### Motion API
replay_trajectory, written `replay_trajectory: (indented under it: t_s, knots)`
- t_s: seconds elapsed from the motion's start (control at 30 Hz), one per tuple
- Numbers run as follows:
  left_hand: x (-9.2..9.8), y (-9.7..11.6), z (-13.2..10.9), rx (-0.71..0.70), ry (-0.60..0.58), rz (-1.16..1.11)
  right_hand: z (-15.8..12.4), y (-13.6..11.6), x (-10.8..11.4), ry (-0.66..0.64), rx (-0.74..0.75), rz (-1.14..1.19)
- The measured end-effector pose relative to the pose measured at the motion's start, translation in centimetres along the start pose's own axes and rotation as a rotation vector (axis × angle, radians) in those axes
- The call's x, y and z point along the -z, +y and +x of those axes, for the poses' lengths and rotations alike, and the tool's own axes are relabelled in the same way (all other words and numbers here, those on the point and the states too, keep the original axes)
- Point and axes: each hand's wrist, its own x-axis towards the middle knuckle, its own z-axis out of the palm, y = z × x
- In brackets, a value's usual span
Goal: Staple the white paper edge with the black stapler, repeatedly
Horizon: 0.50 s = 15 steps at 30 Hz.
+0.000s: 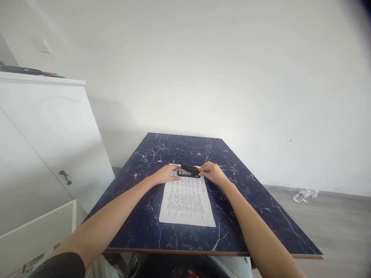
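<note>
A black stapler point(190, 170) with an orange part at its right end lies crosswise over the top of a printed sheet of paper point(187, 204). My left hand point(165, 174) is at the stapler's left end, index finger by the upper arm and thumb by the base. At the orange end, the fingers of my right hand point(213, 173) pinch the stapler. A gap shows between the stapler's upper arm and base, with metal visible inside. Part of the sheet's upper edge is hidden by the stapler and my left hand.
The dark blue marble-patterned table point(185, 148) reaches towards a white wall. A small light-coloured block point(159, 161) lies beyond my left hand. At left stands a white cabinet point(49, 127) with a dark handle. Clear plastic point(305, 195) lies on the floor at right.
</note>
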Motion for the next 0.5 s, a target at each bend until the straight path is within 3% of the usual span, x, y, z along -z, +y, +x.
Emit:
replay_trajectory:
  t_s: [0.1,0.23,0.37,0.5]
  knots:
    - [0.6,-0.7,-0.1,0.052,0.067,-0.163,0.0,-0.1,0.0,-0.042,0.053,-0.055]
    - [1.4,-1.2,-0.3,0.067,0.036,-0.299,-0.1,-0.1,0.0,-0.046,0.075,-0.065]
    - [1.4,-0.8,-0.3,0.006,-0.008,-0.089,-0.3,-0.3,-0.1,-0.001,0.024,-0.028]
    - [0.7,-0.3,-0.3,-0.054,0.021,0.059,-0.1,-1.1,-1.2,-0.049,-0.043,-0.017]
